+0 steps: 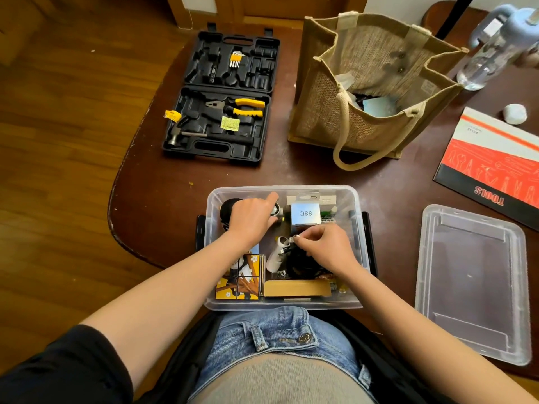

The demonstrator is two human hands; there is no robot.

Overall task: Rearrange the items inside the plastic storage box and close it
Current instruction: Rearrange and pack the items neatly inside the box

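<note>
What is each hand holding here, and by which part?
The right hand pinches the plug end of a black cable between its fingertips. The left hand rests on a black round thing; whether it grips cannot be told.

A home room: wood plank floor (58,112) at left, dark wooden table (291,170) holding a jute tote bag (335,118) and an open tool case (221,94).

We count one clear storage box (354,199) at lower centre, one loose lid (472,284) at lower right, one open tool case (221,97) at upper left, one jute bag (373,91), one water bottle (493,45), and two hands: left hand (252,218), right hand (326,247).
</note>
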